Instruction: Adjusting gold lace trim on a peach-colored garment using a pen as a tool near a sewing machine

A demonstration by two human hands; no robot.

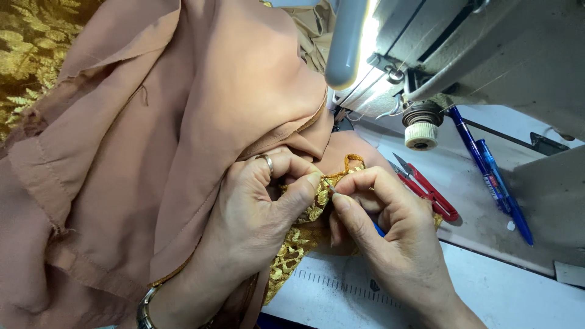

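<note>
Beside the sewing machine (pixel 487 55), 2 hands (pixel 329 207) pinching gold lace edge (pixel 317 210).

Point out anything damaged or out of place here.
The tan cloth has a frayed raw edge with a loose thread at upper left. The red snips and two blue pens lie loose beside the sewing machine.

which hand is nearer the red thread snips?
Right. The right hand lies just beside the red thread snips, nearly touching them. The left hand is farther off, across the gold lace.
</note>
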